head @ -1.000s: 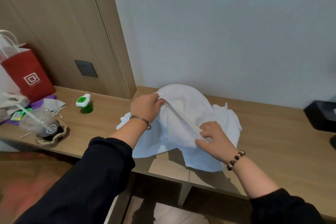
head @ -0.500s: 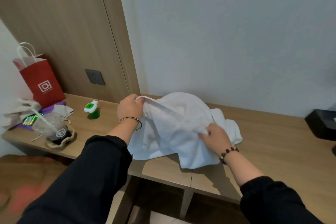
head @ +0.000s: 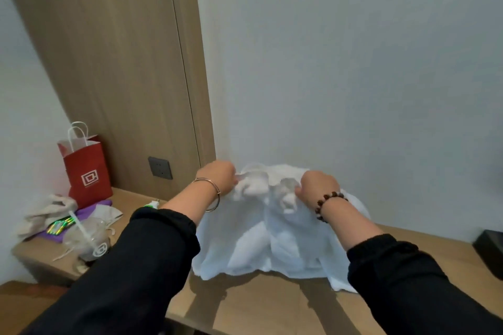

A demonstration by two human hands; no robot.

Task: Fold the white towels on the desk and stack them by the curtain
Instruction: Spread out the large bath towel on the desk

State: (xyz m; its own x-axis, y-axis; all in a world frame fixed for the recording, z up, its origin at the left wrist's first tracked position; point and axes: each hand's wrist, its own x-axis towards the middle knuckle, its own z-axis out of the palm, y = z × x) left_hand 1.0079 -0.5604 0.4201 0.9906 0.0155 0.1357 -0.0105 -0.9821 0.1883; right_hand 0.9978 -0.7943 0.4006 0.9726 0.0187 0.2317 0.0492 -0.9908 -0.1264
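Observation:
A white towel (head: 275, 242) hangs in the air above the wooden desk (head: 266, 304), its lower edge draped on the desktop. My left hand (head: 219, 178) grips the towel's top edge on the left. My right hand (head: 317, 187) grips the same edge on the right, bunching the cloth between the two fists. More white cloth shows behind my right wrist at the wall. No curtain is in view.
At the desk's left end stand a red paper bag (head: 87, 174), a beige cloth (head: 46, 212), a purple pad and a plastic cup with a straw (head: 89, 242). A small green-and-white bottle (head: 152, 204) peeks behind my left sleeve. A black box (head: 490, 250) sits far right.
Both hands have risen and lifted the towel off the desk by its top edge. My right hand moved from the towel's lower part up to the edge. The camera tilted upward.

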